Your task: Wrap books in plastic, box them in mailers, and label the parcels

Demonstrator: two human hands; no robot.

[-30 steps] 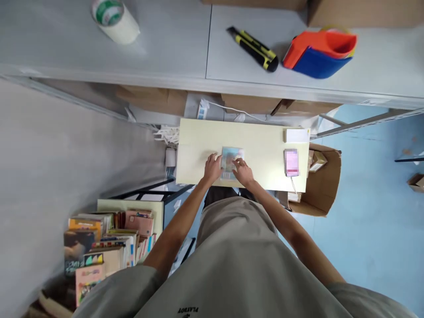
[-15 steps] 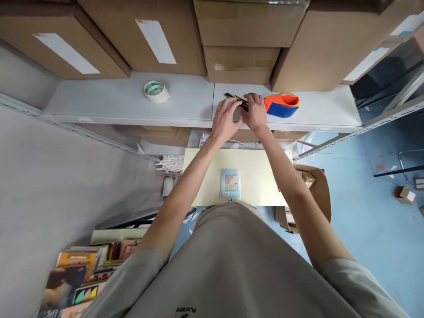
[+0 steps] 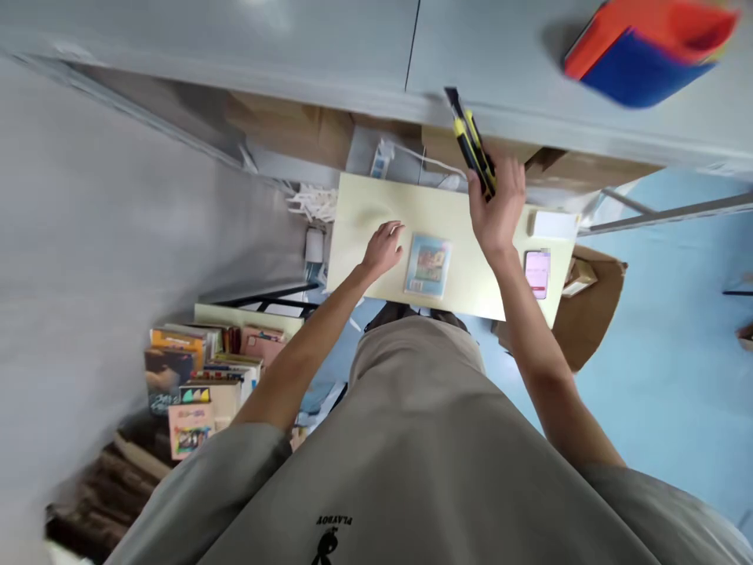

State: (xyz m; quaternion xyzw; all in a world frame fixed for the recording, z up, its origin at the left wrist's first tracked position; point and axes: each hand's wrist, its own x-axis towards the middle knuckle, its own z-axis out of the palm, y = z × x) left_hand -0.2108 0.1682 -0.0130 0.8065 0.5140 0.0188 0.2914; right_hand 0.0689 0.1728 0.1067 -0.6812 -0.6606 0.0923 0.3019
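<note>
My right hand (image 3: pixel 499 205) grips a black and yellow utility knife (image 3: pixel 471 143), its tip pointing up and left in front of the shelf edge. Over the left part of the pale yellow table (image 3: pixel 471 259) is my left hand (image 3: pixel 383 247), fingers apart and holding nothing. Between the two hands, a light blue book (image 3: pixel 428 265) in what looks like a clear wrapper lies flat on the table. My left hand is nearest to it, a short way from its left side.
The grey shelf (image 3: pixel 329 47) spans the top, with an orange and blue holder (image 3: pixel 641 59) on it. A phone (image 3: pixel 537 273) and a white box (image 3: pixel 554 224) lie at the table's right. An open carton (image 3: pixel 594 314) stands beside it. Stacked books (image 3: pixel 223 369) are at left.
Both hands have come down from the shelf toward the table. My left hand has parted from the knife, which my right hand carries. The view has tilted downward.
</note>
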